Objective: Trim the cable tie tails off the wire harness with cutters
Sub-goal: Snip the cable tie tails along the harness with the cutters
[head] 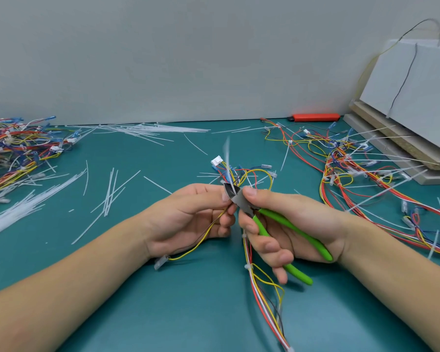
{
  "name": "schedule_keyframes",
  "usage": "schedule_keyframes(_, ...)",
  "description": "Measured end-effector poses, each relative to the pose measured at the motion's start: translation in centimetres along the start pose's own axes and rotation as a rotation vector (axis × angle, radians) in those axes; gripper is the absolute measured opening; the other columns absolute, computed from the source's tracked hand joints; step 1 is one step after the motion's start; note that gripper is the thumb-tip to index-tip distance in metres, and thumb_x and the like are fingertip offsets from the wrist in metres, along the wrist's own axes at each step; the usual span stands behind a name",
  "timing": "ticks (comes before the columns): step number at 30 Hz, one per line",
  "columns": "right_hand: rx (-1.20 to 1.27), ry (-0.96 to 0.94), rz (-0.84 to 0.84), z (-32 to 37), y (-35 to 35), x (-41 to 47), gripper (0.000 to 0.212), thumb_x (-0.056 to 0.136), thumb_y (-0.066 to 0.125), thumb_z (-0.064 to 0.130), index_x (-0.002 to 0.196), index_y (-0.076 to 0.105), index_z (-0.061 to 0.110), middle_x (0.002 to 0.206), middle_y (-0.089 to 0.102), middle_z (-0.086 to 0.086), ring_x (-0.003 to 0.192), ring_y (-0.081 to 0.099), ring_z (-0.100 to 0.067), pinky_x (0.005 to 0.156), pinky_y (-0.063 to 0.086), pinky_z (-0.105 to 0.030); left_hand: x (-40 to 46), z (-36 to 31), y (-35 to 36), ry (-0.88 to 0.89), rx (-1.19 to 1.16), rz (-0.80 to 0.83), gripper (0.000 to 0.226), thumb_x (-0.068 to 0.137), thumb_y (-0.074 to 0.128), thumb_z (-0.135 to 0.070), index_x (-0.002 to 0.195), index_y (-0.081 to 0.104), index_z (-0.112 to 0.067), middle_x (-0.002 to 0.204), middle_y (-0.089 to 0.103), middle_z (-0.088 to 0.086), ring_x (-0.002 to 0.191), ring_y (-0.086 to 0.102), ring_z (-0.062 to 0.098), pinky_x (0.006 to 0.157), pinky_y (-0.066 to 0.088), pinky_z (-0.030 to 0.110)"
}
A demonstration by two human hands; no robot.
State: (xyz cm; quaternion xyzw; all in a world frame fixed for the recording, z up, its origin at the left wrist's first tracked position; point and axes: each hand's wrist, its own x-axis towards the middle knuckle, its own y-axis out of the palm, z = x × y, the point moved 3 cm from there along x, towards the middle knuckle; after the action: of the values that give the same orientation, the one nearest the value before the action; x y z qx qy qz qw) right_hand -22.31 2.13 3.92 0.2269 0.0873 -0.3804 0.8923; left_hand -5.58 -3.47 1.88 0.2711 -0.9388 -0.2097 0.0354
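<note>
Both hands were occupied, left hand (196, 212) pinching the wire harness (241, 179), right hand (277, 224) gripping the cutters (239, 199), whose blades wanted seating flush against the tie head.

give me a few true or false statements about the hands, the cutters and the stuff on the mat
1. The right hand holds the green-handled cutters. True.
2. The left hand lies flat and empty on the mat. False: it pinches the wire harness by the cutter head.
3. Loose white tie tails lie scattered on the green mat. True.
4. The orange knife lies between the hands. False: it lies by the back wall.
5. Piles of harnesses sit on both sides of the mat. True.
</note>
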Motion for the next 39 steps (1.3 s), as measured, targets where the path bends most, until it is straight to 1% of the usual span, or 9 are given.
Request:
schedule_keyframes(4, 0.003, -0.004, 0.009, -0.01, 0.12, -0.04, 0.048, 0.098, 0.053, 0.064, 0.087, 0.059, 0.018, 0.068, 0.046, -0.005, 0.048, 0.049, -0.016, 0.057, 0.060, -0.037, -0.02, -0.03, 0.14, 0.000, 0.015, 0.014, 0.014, 0.089, 0.071, -0.026, 0.088, 0.068, -0.012, 0.083, 0.059, 0.004, 0.071, 0.053, 0.011, 0.071, 0.047, 0.025)
schedule_keyframes(7, 0.026, -0.010, -0.022, -0.18, -0.01, 0.30, 0.048, 0.094, 0.059, 0.063, 0.092, 0.065, 0.015, 0.073, 0.058, -0.009, 0.058, 0.062, -0.024, 0.065, 0.062, -0.043, 0.03, -0.03, -0.04, -0.005, -0.002, 0.004, 0.014, 0.092, 0.066, -0.026, 0.086, 0.066, -0.013, 0.085, 0.062, 0.007, 0.072, 0.054, 0.011, 0.073, 0.048, 0.025)
schedule_keyframes(9, 0.050, -0.002, -0.019, -0.29, -0.25, 0.31, 0.048, 0.095, 0.055, 0.060, 0.096, 0.068, 0.013, 0.080, 0.066, -0.012, 0.067, 0.070, -0.029, 0.071, 0.062, -0.045, 0.02, -0.08, -0.02, -0.009, 0.008, 0.027, 0.016, 0.093, 0.067, -0.028, 0.087, 0.065, -0.014, 0.086, 0.067, 0.008, 0.073, 0.055, 0.011, 0.074, 0.048, 0.024)
schedule_keyframes(13, 0.053, 0.013, -0.013, -0.31, -0.59, 0.12, 0.049, 0.097, 0.052, 0.058, 0.099, 0.069, 0.012, 0.085, 0.070, -0.014, 0.074, 0.074, -0.033, 0.072, 0.061, -0.043, -0.06, -0.20, 0.18, -0.009, 0.015, 0.045, 0.018, 0.091, 0.070, -0.032, 0.086, 0.066, -0.016, 0.086, 0.069, 0.009, 0.072, 0.057, 0.010, 0.074, 0.049, 0.023)
schedule_keyframes(26, 0.012, 0.002, -0.004, -0.24, -0.64, 0.17, 0.049, 0.099, 0.052, 0.059, 0.100, 0.066, 0.011, 0.083, 0.067, -0.014, 0.072, 0.071, -0.032, 0.076, 0.060, -0.045, -0.04, -0.31, 0.42, -0.017, 0.057, 0.032, 0.018, 0.092, 0.068, -0.033, 0.083, 0.067, -0.017, 0.077, 0.066, 0.000, 0.083, 0.048, 0.021, 0.076, 0.046, 0.026)
schedule_keyframes(29, 0.013, 0.004, -0.005, -0.24, -0.48, 0.17, 0.049, 0.098, 0.053, 0.059, 0.098, 0.066, 0.012, 0.080, 0.065, -0.012, 0.068, 0.068, -0.029, 0.075, 0.060, -0.044, -0.04, -0.22, 0.25, -0.021, 0.036, 0.005, 0.016, 0.092, 0.065, -0.028, 0.083, 0.067, -0.015, 0.077, 0.063, 0.001, 0.080, 0.050, 0.020, 0.074, 0.047, 0.026)
schedule_keyframes(33, -0.025, -0.019, 0.001, -0.11, -0.05, 0.13, 0.047, 0.097, 0.054, 0.063, 0.090, 0.060, 0.017, 0.069, 0.050, -0.005, 0.051, 0.050, -0.017, 0.063, 0.061, -0.039, -0.20, -0.28, 0.38, 0.003, 0.009, 0.008, 0.012, 0.085, 0.073, -0.029, 0.081, 0.070, -0.018, 0.078, 0.061, -0.002, 0.072, 0.055, 0.010, 0.072, 0.049, 0.025)
schedule_keyframes(35, -0.041, -0.019, 0.027, -0.10, 0.13, 0.07, 0.046, 0.100, 0.049, 0.062, 0.089, 0.057, 0.018, 0.069, 0.045, -0.003, 0.050, 0.045, -0.015, 0.060, 0.060, -0.036, -0.25, -0.32, 0.48, 0.003, 0.001, 0.027, 0.016, 0.083, 0.077, -0.030, 0.084, 0.069, -0.016, 0.078, 0.060, -0.001, 0.070, 0.055, 0.010, 0.071, 0.049, 0.025)
schedule_keyframes(39, -0.014, -0.012, 0.020, -0.21, -0.14, 0.04, 0.047, 0.095, 0.056, 0.062, 0.092, 0.063, 0.016, 0.072, 0.054, -0.007, 0.055, 0.055, -0.020, 0.068, 0.060, -0.041, -0.18, -0.30, 0.55, -0.008, 0.009, 0.023, 0.024, 0.082, 0.079, -0.034, 0.086, 0.068, -0.013, 0.082, 0.058, 0.007, 0.073, 0.052, 0.014, 0.071, 0.047, 0.026)
